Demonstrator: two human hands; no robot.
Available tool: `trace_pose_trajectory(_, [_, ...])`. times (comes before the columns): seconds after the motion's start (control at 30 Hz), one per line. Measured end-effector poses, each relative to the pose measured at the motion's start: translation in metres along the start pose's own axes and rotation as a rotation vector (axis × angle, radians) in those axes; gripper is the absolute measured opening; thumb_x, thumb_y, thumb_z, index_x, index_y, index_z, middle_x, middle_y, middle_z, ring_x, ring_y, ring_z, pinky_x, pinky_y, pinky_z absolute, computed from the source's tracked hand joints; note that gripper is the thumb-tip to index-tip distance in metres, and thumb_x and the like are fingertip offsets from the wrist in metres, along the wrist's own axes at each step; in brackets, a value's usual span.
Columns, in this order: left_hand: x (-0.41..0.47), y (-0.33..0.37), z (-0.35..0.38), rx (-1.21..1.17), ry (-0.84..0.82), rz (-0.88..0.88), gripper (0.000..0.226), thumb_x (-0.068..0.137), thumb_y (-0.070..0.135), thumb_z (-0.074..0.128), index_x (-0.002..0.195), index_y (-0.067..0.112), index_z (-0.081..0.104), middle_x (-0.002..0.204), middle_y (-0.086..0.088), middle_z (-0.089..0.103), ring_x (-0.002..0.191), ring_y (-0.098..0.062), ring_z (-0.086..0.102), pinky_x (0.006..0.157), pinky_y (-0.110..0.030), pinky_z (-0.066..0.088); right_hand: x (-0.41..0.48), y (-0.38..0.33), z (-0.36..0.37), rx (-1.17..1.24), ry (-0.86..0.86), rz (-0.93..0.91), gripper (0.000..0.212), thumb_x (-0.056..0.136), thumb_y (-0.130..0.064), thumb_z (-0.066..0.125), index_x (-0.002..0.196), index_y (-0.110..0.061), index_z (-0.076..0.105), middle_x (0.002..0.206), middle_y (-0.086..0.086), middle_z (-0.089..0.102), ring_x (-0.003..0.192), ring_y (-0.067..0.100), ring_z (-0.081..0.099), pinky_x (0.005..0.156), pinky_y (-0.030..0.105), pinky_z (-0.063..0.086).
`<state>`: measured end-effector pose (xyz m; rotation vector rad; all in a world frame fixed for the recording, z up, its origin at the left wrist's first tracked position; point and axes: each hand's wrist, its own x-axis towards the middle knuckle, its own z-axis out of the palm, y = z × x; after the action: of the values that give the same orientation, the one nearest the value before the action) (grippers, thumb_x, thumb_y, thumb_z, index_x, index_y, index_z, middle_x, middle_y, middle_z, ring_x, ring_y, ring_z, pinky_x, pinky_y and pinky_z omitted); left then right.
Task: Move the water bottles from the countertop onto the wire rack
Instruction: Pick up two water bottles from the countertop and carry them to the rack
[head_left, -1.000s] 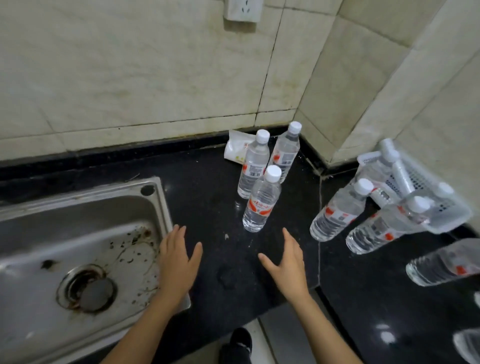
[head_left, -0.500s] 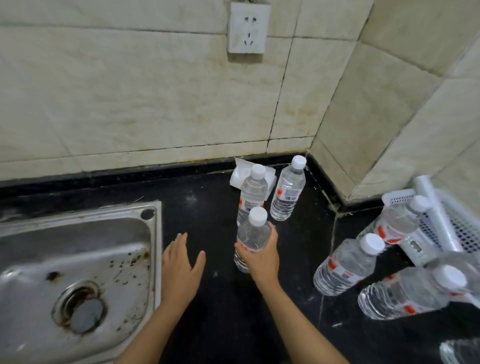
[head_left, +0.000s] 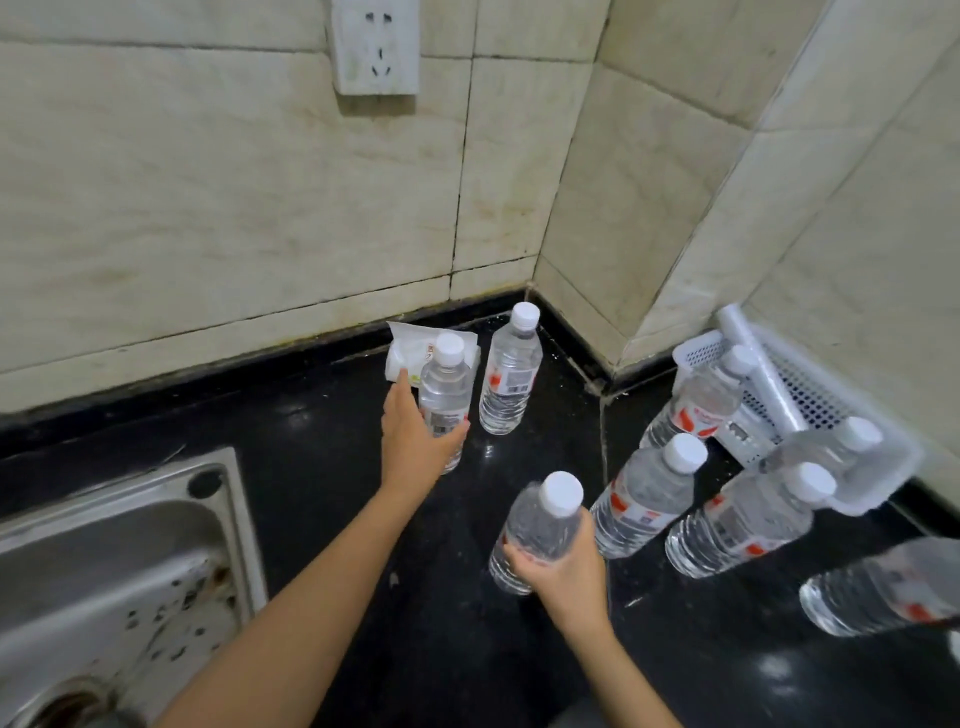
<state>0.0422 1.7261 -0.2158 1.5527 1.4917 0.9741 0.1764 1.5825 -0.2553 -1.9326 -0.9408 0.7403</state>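
My right hand (head_left: 558, 564) grips a clear water bottle (head_left: 540, 530) with a white cap, lifted and tilted above the black countertop (head_left: 322, 431). My left hand (head_left: 415, 441) wraps around a second upright bottle (head_left: 447, 384) near the back wall. A third bottle (head_left: 511, 376) stands just right of it. At the right, several bottles lie slanted on a white perforated rack (head_left: 810, 395), among them one at its front left (head_left: 647, 499) and one beside that (head_left: 748, 514).
A steel sink (head_left: 130, 561) fills the lower left. A white plastic packet (head_left: 410, 348) leans against the wall behind the left-hand bottle. A wall socket (head_left: 375, 47) sits above. Another bottle (head_left: 883, 587) lies at the far right edge.
My right hand has lifted its bottle and carried it right toward the rack. My left hand has reached forward from beside the sink and taken hold of the rear bottle.
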Motion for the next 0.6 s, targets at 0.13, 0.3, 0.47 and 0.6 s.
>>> trace_pose_trajectory(0.13, [0.023,0.022,0.018,-0.011,0.047,0.028,0.105,0.064,0.033,0.079,0.143,0.019,0.012,0.148,-0.012,0.027,0.134,-0.030,0.029,0.107,-0.053,0.031,-0.007,0.008,-0.008,0.010,0.037,0.016,0.066,0.046,-0.038,0.082,0.099,-0.040,0.042,0.094,-0.016,0.063,0.088,0.006,0.062,0.079,0.027,0.048])
trace_pose_trajectory(0.3, [0.036,0.015,0.024,0.010,0.053,-0.007,0.076,0.067,0.021,0.075,0.131,0.014,0.036,0.129,-0.014,0.043,0.116,-0.032,0.047,0.096,-0.050,0.042,-0.006,0.007,-0.009,-0.008,0.029,-0.003,0.066,0.050,-0.024,0.086,0.095,-0.039,0.040,0.091,-0.021,0.058,0.083,0.001,0.059,0.076,0.020,0.044])
trace_pose_trajectory(0.47, [0.035,-0.003,0.001,-0.063,-0.199,0.084,0.063,0.062,0.016,0.077,0.116,0.017,0.045,0.115,-0.004,0.054,0.100,-0.018,0.053,0.082,-0.033,0.044,-0.005,0.008,-0.009,0.028,0.030,0.006,0.065,0.051,-0.026,0.085,0.098,-0.040,0.041,0.097,-0.020,0.058,0.089,0.001,0.059,0.079,0.020,0.043])
trace_pose_trajectory(0.6, [0.013,-0.010,-0.018,-0.117,-0.298,0.094,0.058,0.060,0.016,0.077,0.109,0.023,0.048,0.105,0.002,0.057,0.092,-0.012,0.055,0.071,-0.019,0.039,-0.002,0.004,-0.009,0.026,0.032,-0.012,0.063,0.050,-0.027,0.085,0.096,-0.042,0.043,0.097,-0.022,0.059,0.089,-0.003,0.059,0.081,0.022,0.043])
